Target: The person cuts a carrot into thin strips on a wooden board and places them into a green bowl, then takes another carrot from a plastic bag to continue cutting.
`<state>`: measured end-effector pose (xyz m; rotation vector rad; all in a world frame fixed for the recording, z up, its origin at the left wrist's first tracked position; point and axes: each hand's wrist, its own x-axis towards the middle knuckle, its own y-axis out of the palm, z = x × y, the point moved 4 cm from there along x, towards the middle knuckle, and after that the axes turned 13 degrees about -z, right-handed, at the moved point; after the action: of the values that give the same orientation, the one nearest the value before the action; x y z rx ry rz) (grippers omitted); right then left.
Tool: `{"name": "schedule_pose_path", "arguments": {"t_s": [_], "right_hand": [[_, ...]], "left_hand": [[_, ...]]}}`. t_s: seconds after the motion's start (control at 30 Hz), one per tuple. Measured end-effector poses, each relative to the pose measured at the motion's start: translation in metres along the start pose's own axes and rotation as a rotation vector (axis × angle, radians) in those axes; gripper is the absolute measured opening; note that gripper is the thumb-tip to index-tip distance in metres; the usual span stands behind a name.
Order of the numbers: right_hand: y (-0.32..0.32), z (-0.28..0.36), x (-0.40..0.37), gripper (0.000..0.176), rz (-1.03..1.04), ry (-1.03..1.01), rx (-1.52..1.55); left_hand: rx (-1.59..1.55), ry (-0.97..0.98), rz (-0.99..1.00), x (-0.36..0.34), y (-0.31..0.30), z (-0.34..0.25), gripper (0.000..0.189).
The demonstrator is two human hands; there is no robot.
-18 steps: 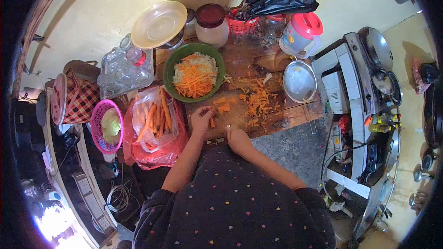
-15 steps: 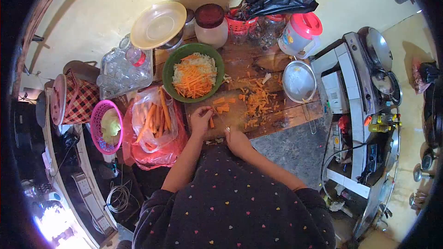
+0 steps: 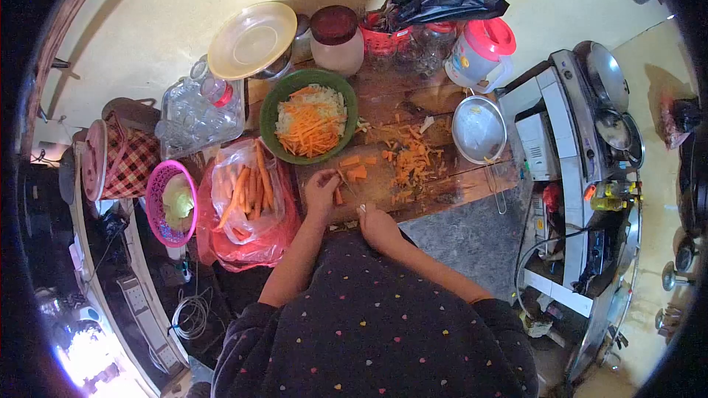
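Note:
On the wooden cutting board (image 3: 369,199), my left hand (image 3: 320,191) is closed, its fingers pinched on a piece of carrot (image 3: 338,197). My right hand (image 3: 379,228) grips a knife (image 3: 349,186) by its pale handle; the thin blade points up and left toward my left fingertips. Cut carrot chunks (image 3: 357,172) lie just beyond the blade. Farther right is a scatter of carrot peelings (image 3: 414,158). Right behind my left hand stands a green bowl (image 3: 267,129) of shredded carrot over pale shreds.
Whole carrots (image 3: 251,188) fill a plastic bag (image 3: 221,225) on the left, beside a pink basket (image 3: 150,203) with pale green vegetable. A metal strainer (image 3: 479,131) sits at the right edge. Behind are a jar (image 3: 338,51), a jug (image 3: 472,66) and a tray of glasses (image 3: 173,144).
My right hand has shifted slightly left with the knife, and its blade shows more clearly beside my left fingertips. My left hand stays almost in place.

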<state>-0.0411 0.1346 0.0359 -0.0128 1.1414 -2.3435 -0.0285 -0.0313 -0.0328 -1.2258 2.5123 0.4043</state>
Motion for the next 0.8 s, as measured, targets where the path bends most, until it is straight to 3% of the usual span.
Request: {"name": "schedule_pose_path", "arguments": {"t_s": [0.17, 0.47, 0.57, 0.77, 0.8], "right_hand": [[-0.005, 0.003, 0.001, 0.034, 0.053, 0.059, -0.017], [-0.013, -0.008, 0.001, 0.036, 0.002, 0.088, 0.01], [-0.012, -0.015, 0.001, 0.033, 0.004, 0.094, 0.039], [-0.012, -0.017, 0.0, 0.037, -0.014, 0.068, -0.018], [-0.011, -0.016, 0.0, 0.038, -0.004, 0.06, -0.011]], "left_hand": [[-0.069, 0.024, 0.0, 0.002, -0.001, 0.008, 0.018], [0.182, 0.114, 0.185, -0.008, 0.008, -0.025, 0.018], [0.492, 0.317, 0.173, -0.012, 0.008, -0.04, 0.014], [0.705, 0.294, 0.112, -0.005, -0.002, -0.031, 0.015], [0.592, 0.245, 0.127, -0.004, -0.002, -0.025, 0.015]]}}
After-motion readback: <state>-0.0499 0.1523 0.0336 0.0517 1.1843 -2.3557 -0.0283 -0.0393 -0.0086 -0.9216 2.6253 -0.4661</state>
